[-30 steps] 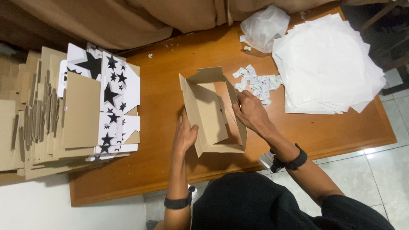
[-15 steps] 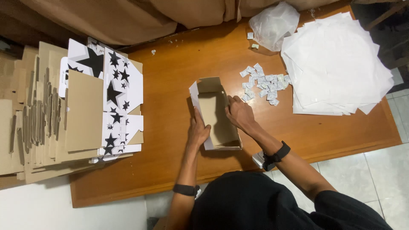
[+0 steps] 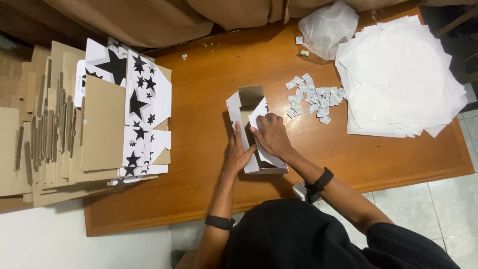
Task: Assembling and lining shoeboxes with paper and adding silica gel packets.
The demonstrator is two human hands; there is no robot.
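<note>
Overhead view of a wooden tabletop with a small cardboard box, white outside and brown inside, near its middle. The left hand lies flat against the box's left wall, fingers extended and close together, pressing the wall without closing around it. The right hand rests on a white flap folded over the box opening, its fingers spread narrowly and pushing down on the flap. Both wrists carry a black band.

Just right of the box, a loose scatter of small white sachets lies on the bare wood. Farther right of the box, a broad stack of white paper sheets overhangs the tabletop edge. Beyond the sachets, up and right of the box, sits a crumpled translucent plastic bag. Well to the left of the box, flat box blanks printed with black stars on white lie stacked beside and partly over a pile of plain brown cardboard sheets.
</note>
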